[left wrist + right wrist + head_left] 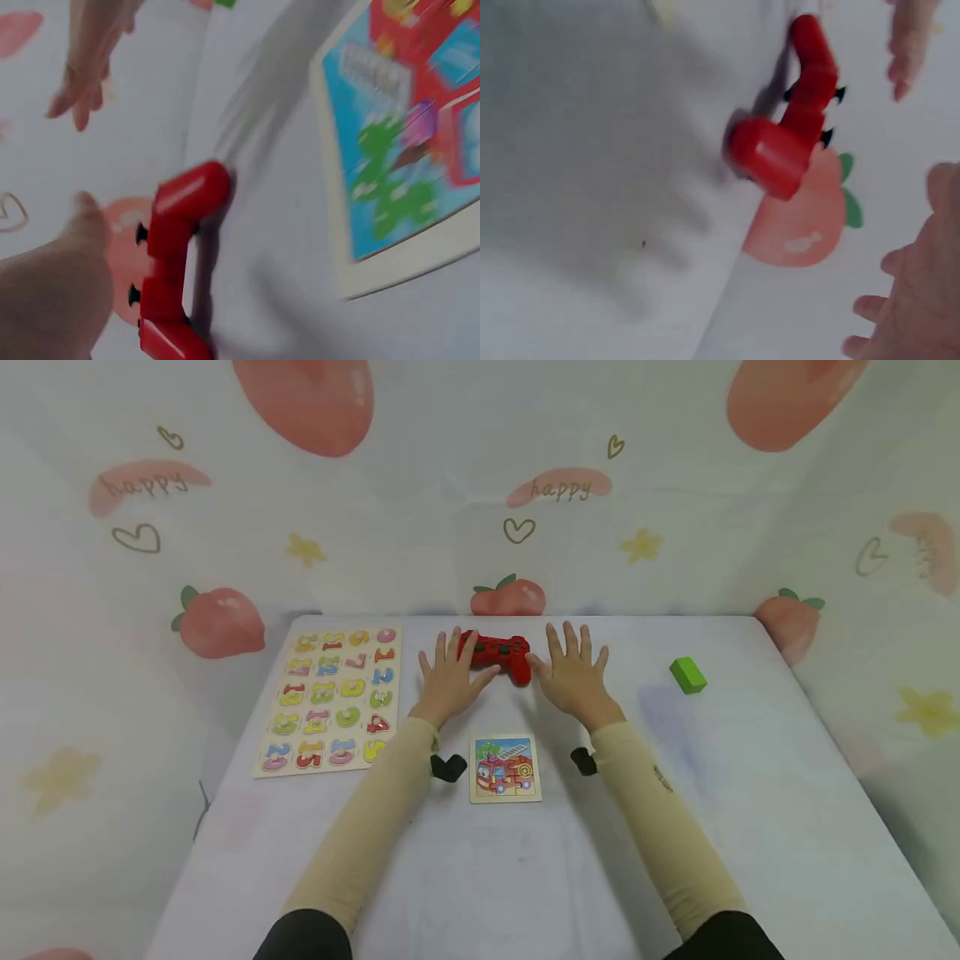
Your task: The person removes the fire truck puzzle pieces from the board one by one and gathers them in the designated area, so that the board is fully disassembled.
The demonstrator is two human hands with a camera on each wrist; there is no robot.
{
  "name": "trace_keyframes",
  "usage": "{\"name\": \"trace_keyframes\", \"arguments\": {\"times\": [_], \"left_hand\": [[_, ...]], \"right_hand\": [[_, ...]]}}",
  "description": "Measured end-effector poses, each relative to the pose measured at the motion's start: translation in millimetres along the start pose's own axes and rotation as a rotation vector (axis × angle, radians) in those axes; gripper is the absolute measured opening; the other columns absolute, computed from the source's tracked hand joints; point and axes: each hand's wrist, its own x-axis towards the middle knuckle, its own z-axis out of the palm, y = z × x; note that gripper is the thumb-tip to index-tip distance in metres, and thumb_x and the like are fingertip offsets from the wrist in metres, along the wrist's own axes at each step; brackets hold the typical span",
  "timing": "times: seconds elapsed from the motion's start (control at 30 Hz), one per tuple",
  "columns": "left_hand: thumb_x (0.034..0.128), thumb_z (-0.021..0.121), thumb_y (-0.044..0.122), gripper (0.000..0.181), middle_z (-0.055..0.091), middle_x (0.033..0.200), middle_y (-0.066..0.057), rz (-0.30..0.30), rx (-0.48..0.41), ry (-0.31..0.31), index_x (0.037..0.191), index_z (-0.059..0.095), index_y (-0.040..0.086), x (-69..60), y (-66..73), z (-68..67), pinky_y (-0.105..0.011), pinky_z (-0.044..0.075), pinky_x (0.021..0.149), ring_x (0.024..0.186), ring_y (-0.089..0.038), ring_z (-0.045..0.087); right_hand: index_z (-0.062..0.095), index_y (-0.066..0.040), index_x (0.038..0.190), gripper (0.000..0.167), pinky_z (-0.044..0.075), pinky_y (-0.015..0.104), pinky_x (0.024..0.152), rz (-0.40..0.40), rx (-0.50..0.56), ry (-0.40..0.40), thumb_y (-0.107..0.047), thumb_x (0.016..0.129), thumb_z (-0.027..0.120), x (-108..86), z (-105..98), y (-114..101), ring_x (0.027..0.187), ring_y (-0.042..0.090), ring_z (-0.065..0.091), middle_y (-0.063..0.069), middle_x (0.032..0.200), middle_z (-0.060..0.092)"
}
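Observation:
A red game controller (504, 652) lies near the far edge of the table, between the two hands. My left hand (450, 683) hovers at its left side with fingers spread, partly covering its left grip in the head view. On the right, my right hand (575, 677) is also spread, its thumb near the controller's right grip. Both wrist views show the controller (176, 262) apart from the palms; the right hand (919, 285) holds nothing. Closer in, between the forearms, lies a small fire-truck puzzle (506, 768) in a wooden frame.
A wooden number puzzle board (330, 702) with colourful pieces lies on the left of the table. To the right sits a green block (687, 675). A patterned cloth backdrop (420, 510) rises behind the white tabletop (510, 877).

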Motion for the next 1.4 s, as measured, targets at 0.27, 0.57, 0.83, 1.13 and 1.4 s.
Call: {"name": "trace_keyframes", "arguments": {"times": [0.27, 0.57, 0.83, 1.13, 1.4], "left_hand": [[0.0881, 0.057, 0.058, 0.082, 0.023, 0.158, -0.01, 0.249, -0.212, -0.165, 0.153, 0.024, 0.019, -90.9, 1.8, 42.3, -0.054, 0.014, 0.115, 0.147, -0.03, 0.015], [0.0776, 0.058, 0.072, 0.088, 0.024, 0.158, -0.006, 0.302, -0.045, -0.031, 0.148, 0.035, 0.025, -129.2, -2.1, 70.6, -0.055, 0.013, 0.115, 0.146, -0.027, 0.016], [0.0827, 0.045, 0.075, 0.073, 0.023, 0.158, 0.0, 0.371, -0.015, -0.055, 0.146, 0.037, 0.04, -126.9, -1.6, 73.9, -0.06, 0.014, 0.113, 0.147, -0.028, 0.012], [0.0883, 0.044, 0.069, 0.061, 0.027, 0.157, 0.006, 0.428, 0.054, -0.038, 0.143, 0.04, 0.043, -125.3, -5.8, 73.5, -0.063, 0.014, 0.111, 0.147, -0.028, 0.013], [0.089, 0.044, 0.068, 0.059, 0.025, 0.157, 0.009, 0.401, 0.044, -0.082, 0.143, 0.038, 0.046, -126.0, -4.1, 72.9, -0.061, 0.009, 0.113, 0.148, -0.025, 0.009]], "right_hand": [[0.034, -0.007, 0.147, 0.069, 0.044, 0.054, 0.097, -0.201, 0.159, -0.107, -0.029, 0.091, 0.066, -81.4, 33, 4, 0.121, 0.041, 0.049, 0.026, 0.138, 0.041], [0.063, -0.008, 0.114, 0.034, 0.048, 0.043, 0.082, -0.293, 0.178, 0.029, -0.022, 0.084, 0.074, -98.0, 64, -2, 0.098, 0.032, 0.053, 0.016, 0.11, 0.056], [0.065, -0.012, 0.112, 0.032, 0.047, 0.044, 0.084, -0.203, 0.207, 0.052, -0.025, 0.084, 0.075, -97.5, 68, -2, 0.1, 0.031, 0.05, 0.013, 0.11, 0.055], [0.067, -0.012, 0.108, 0.026, 0.045, 0.039, 0.077, -0.173, 0.25, 0.08, -0.021, 0.085, 0.073, -92.4, 69, -5, 0.093, 0.027, 0.051, 0.008, 0.101, 0.056], [0.064, -0.009, 0.104, 0.024, 0.045, 0.034, 0.072, -0.177, 0.325, 0.062, -0.016, 0.084, 0.074, -86.7, 74, -4, 0.079, 0.017, 0.05, 0.004, 0.088, 0.054]]}}
